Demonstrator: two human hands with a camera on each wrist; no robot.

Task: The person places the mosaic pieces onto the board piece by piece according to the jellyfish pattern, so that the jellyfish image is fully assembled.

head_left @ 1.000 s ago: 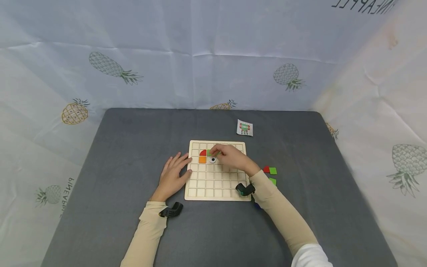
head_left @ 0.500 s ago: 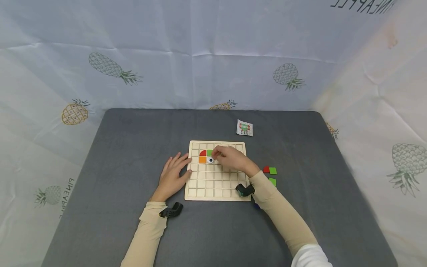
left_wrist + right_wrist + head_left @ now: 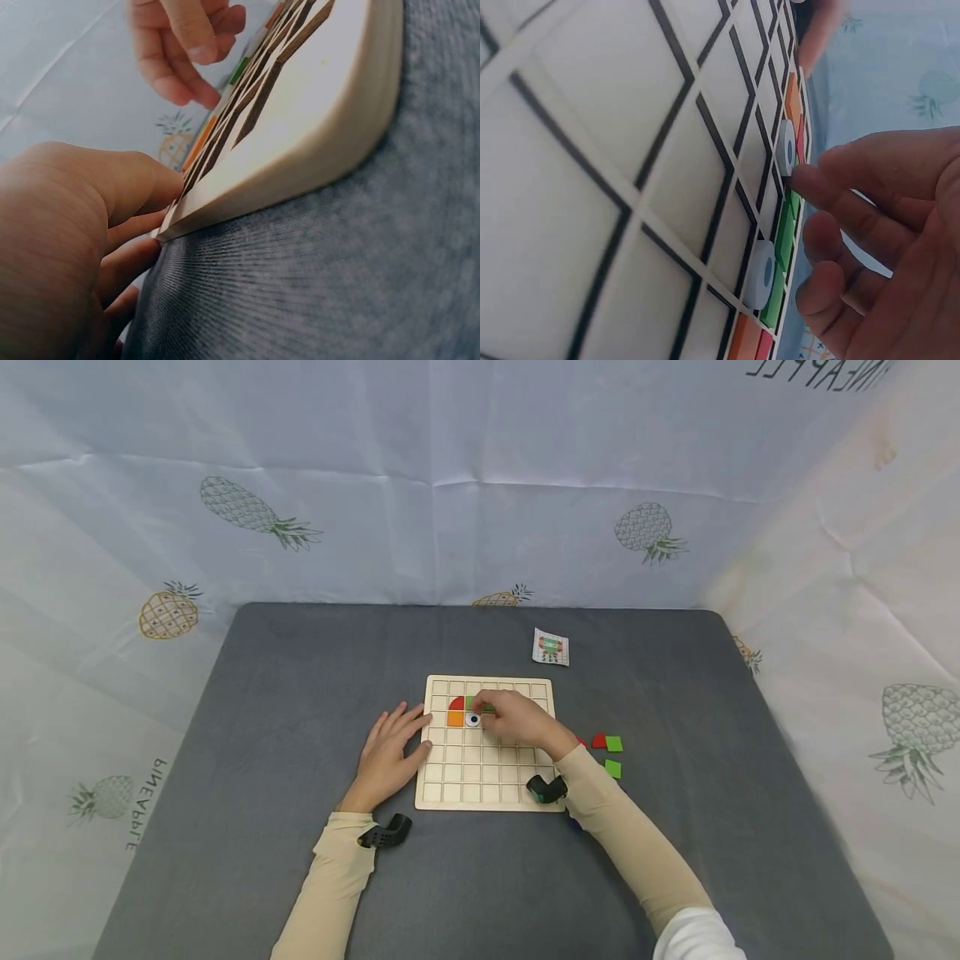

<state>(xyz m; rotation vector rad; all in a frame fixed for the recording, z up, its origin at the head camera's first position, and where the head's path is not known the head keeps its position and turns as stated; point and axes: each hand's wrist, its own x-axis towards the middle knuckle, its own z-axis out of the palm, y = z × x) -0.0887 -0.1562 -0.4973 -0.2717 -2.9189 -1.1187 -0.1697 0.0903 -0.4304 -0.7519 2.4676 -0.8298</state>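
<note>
Grey table (image 3: 315,668): coloured tiles (image 3: 455,718) and two eye tiles (image 3: 786,148) set in upper rows of grid board (image 3: 487,792); loose tiles (image 3: 613,744) at right, not yet placed. Left hand (image 3: 388,760) unclenched, touching board edge; right hand (image 3: 519,718) beside one eye tile, grasping nothing visible.

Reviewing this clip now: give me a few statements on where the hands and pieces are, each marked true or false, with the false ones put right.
1. The left hand touches the left edge of the grid board. True.
2. The right hand lies flat on the table beside the picture card. False: the right hand is at the board, its fingers near the white eye discs.
3. In the head view, the orange square sits directly below the red quarter-round. True.
4. The card lies on the near side of the board. False: the picture card lies on the table beyond its far edge.
5. Loose green squares lie to the right of the board. True.
</note>
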